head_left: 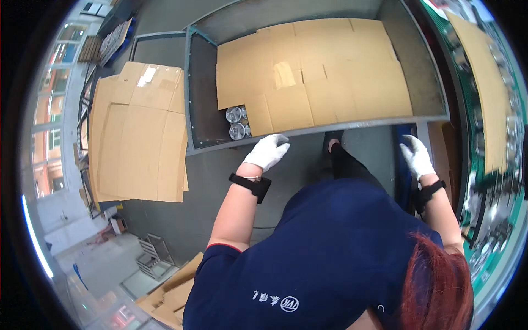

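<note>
My empty left hand (268,152) and right hand (417,156), fingers loosely parted, seem ready to grasp; lifting the cardboard sheet (357,71) would need edge grips.

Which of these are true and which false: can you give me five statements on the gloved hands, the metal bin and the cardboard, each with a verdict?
1. The left hand and the right hand are both white-gloved. True.

2. Shiny round pieces show in the near left corner of the metal bin. True.

3. The left hand is gripping a shiny round piece. False: no object shows in it; it is at the bin's near edge.

4. The cardboard sheet inside the bin hides all the round pieces. False: a few show beside its near left end.

5. The flat cardboard outside the bin, on the left, bears a pale patch near its far end. True.
</note>
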`<act>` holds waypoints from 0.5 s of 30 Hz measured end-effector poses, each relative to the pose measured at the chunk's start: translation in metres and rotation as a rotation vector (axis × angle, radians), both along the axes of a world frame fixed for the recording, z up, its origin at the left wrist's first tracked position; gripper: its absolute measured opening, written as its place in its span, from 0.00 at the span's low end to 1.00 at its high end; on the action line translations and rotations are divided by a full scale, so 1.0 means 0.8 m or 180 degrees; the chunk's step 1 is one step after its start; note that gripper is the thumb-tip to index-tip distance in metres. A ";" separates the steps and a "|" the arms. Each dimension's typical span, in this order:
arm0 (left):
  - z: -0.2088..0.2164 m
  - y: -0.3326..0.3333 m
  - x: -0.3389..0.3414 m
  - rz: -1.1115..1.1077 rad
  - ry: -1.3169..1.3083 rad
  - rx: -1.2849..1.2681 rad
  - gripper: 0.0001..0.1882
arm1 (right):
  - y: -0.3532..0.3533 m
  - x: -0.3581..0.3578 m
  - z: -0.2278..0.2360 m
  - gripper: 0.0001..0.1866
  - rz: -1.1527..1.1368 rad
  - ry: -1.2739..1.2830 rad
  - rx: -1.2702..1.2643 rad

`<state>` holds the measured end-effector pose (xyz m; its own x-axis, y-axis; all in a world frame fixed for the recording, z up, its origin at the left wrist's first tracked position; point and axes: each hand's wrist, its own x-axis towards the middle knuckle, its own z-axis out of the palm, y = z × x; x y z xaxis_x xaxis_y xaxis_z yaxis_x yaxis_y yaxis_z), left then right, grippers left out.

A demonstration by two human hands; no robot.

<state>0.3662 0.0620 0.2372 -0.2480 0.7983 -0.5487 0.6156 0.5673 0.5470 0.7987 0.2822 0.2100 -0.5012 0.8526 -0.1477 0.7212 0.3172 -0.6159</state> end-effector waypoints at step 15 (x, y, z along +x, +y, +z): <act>-0.157 0.104 -0.226 0.0309 0.0777 -0.0819 0.25 | 0.084 -0.228 -0.097 0.17 0.1352 -0.1238 -0.0468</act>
<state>0.1851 0.1455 0.1115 -0.4642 0.6082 -0.6439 0.6470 0.7293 0.2224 0.6166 0.3491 0.1321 -0.6794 0.5458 -0.4903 0.7312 0.5588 -0.3912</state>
